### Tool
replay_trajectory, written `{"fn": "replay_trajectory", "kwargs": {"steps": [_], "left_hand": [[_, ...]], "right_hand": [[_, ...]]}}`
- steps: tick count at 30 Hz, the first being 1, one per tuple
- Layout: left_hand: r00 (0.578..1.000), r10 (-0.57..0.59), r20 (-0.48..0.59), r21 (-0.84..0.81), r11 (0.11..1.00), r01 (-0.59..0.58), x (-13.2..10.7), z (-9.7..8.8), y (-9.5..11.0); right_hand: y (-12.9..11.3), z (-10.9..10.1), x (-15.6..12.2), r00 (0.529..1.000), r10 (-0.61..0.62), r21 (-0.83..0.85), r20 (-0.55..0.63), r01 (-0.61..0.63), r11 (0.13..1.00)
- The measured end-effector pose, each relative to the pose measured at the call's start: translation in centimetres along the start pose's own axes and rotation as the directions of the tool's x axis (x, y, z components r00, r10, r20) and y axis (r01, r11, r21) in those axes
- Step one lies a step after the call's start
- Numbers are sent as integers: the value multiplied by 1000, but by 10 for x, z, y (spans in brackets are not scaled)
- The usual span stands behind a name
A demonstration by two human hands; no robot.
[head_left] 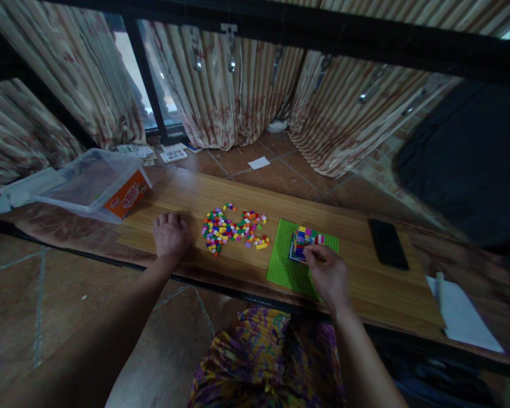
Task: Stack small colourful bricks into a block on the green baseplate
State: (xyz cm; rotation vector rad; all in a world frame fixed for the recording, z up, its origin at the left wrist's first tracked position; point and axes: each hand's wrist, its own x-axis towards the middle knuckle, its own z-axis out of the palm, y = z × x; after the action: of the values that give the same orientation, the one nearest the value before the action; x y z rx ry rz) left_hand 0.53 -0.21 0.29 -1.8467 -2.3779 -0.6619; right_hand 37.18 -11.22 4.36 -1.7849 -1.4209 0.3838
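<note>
Right hand (328, 272), grip together at brick stack (302, 238), left hand (171, 234), grip indeterminable, nine o'clock from loose bricks (216, 228)

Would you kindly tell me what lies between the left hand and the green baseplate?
In the head view, a spread of loose, multicoloured bricks lies on the wooden board between the left hand and the green baseplate.

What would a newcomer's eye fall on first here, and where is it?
Probably the scatter of bright loose bricks on the wooden board, just right of the left hand. Next, the green baseplate further right, bearing a multicoloured brick build with the right hand at it. The clear box with its orange label stands out far left.
</note>
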Motion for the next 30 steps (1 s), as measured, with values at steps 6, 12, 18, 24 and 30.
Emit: {"fn": "replay_trajectory", "kwargs": {"steps": [6, 12, 18, 24, 30], "left_hand": [[1000, 0, -14, -1, 1000, 0, 0, 1, -1], [1000, -2, -1, 12, 1000, 2, 0, 0, 0], [1000, 0, -11, 8, 1000, 0, 1, 2, -2], [1000, 14, -3, 8, 1000, -14, 1, 1, -1], [1000, 15, -4, 43, 999, -15, 0, 0, 0]], "right_hand": [[-4, -1, 2, 997, -65, -60, 30, 67, 996], [0, 1, 2, 989, -143, -110, 36, 146, 983], [0, -1, -1, 989, -146, -87, 15, 147, 985], [-7, -6, -9, 975, -43, 71, -219, 60, 996], [-39, 12, -25, 984, -151, 123, -99, 162, 979]]}}
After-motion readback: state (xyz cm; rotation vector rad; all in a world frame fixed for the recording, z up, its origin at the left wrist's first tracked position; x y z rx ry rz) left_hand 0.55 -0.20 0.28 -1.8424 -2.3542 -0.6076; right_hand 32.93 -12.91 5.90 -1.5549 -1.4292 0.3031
